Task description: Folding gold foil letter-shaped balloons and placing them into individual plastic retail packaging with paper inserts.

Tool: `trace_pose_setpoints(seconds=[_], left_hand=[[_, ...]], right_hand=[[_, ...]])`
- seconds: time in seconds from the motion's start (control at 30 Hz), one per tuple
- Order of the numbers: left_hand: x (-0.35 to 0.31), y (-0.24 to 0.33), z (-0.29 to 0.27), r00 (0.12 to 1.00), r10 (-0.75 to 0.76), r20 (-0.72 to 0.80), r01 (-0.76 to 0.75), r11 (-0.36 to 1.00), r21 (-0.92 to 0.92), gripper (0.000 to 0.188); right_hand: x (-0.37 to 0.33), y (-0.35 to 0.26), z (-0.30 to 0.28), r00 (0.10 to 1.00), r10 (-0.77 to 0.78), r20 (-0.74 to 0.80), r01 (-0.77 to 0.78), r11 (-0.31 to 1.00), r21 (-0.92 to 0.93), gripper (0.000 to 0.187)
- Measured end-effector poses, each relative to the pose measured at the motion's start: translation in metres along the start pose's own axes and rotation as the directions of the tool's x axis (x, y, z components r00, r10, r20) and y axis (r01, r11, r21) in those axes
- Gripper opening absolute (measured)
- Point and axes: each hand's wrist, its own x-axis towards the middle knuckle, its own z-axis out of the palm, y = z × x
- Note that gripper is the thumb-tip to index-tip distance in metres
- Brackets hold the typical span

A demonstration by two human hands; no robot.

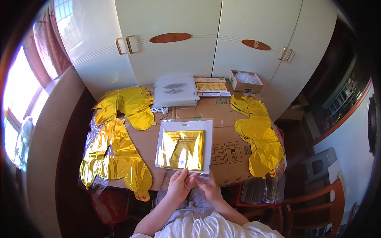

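In the middle, upright above the cardboard, is a clear plastic package [160, 156] with a white card and a folded gold foil balloon [183, 150] inside. My left hand [180, 185] pinches its lower edge, thumb on the front. My right hand [209, 191] is close by, at the package's lower right corner. Its fingers are partly hidden and smeared, so whether they grip the plastic does not show. Flat gold foil balloons lie in piles on both sides: an A-shaped one [115, 152] at the near left, others [133, 104] behind it, and a stack [260, 137] on the right.
Flattened cardboard [139, 139] covers the table. Along the back are a stack of clear plastic bags [174, 89], a printed card [212, 86], small white rolls [160, 110] and an open box [246, 83] of whitish plastic. White cupboards [170, 59] stand behind; a wooden chair [313, 210] is near right.
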Motion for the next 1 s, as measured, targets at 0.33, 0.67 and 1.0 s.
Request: trace_pose_setpoints(seconds=[0.33, 0.67, 1.0], left_hand=[[-0.002, -0.006, 0.009, 1.000, 0.019, -0.020, -0.018, 1.000, 0.018, 0.018], [0.010, 0.001, 0.001, 0.991, -0.067, -0.116, 0.076, 0.995, 0.068, 0.019], [0.004, -0.018, -0.004, 0.944, -0.286, -0.167, 0.324, 0.901, 0.288, 0.025]], right_hand=[[0.009, 0.008, 0.017, 0.957, -0.256, -0.140, 0.138, 0.820, -0.555, 0.026], [-0.005, 0.013, 0.006, 0.983, -0.141, -0.114, 0.039, 0.777, -0.629, 0.025], [-0.005, -0.024, -0.042, 0.927, -0.375, -0.026, 0.137, 0.402, -0.905, 0.056]])
